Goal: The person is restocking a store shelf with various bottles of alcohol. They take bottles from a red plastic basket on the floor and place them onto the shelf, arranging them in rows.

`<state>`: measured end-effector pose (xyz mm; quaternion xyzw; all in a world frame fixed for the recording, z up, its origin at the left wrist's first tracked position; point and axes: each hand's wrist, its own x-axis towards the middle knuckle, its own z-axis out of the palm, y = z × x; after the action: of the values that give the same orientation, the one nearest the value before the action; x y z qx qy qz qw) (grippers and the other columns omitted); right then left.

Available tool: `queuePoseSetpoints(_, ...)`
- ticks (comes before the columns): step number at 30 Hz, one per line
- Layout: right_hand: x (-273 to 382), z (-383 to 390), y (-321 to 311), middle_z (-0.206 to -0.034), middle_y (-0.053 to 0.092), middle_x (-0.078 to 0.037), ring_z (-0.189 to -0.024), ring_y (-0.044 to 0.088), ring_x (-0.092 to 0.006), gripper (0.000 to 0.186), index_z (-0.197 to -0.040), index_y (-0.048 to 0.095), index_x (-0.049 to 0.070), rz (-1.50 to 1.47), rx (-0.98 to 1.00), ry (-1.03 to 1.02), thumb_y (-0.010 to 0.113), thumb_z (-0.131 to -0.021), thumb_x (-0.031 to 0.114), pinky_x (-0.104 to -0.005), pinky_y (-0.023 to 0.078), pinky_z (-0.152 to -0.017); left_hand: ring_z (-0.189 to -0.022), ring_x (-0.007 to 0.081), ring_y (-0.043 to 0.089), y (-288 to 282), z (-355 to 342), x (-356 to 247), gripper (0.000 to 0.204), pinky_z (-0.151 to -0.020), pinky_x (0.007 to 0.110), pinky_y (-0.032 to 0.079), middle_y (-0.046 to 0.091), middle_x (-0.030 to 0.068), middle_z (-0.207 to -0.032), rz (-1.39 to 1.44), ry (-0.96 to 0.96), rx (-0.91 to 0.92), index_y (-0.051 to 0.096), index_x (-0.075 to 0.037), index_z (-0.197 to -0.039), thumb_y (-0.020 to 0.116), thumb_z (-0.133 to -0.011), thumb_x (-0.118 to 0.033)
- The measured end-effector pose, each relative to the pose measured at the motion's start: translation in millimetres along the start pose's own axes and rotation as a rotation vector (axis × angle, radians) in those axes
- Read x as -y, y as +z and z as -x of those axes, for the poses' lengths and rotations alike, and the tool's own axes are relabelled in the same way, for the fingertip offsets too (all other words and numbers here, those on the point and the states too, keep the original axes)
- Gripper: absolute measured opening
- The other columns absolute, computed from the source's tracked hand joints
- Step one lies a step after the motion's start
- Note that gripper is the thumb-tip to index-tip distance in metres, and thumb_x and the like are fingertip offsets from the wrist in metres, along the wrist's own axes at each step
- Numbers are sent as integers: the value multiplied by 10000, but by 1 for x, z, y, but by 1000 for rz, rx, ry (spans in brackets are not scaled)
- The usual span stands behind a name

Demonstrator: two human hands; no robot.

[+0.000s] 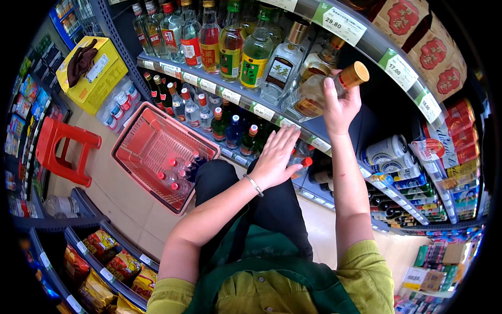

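Observation:
In my right hand is a clear glass liquor bottle with a gold cap, gripped near its neck. It leans over the front of the upper shelf, next to a square clear bottle with a gold cap and another gold-capped bottle. My left hand lies with its fingers stretched out by the shelf's front edge, holding nothing. Close to its thumb is a bottle with an orange-red cap, mostly hidden on the lower level. Several liquor bottles line the upper shelf to the left.
A red shopping basket with several red-capped bottles stands on the floor at the left. Beyond it are a red stool and a yellow carton. Cans fill shelves at the right; snack bags sit at lower left.

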<state>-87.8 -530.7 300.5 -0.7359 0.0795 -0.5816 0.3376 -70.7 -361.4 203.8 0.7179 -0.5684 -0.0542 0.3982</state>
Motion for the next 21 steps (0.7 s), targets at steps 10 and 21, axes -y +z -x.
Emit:
queuePoseSetpoints(10,-18,-12,17,-869,591,-89,-807,546,-218,253,-889,621,10,86,21,-2,722,-733,181,-317,434,-749,-1369,348,180,9,-26,22,786,-1112,475,131,233,198,-1455,-74,-8,6,257,-11,-1389,656,-783,-315)
queuePoseSetpoints(21,-40,-28,22,-1172,461,-185,-1102,369,-282,347,-909,659,41,359,-40,-98,772,-683,279,-359,319,-931,-1372,352,168,22,-34,32,795,-1112,483,97,232,222,-1447,-105,-57,-5,264,-9,-1386,669,-773,-312)
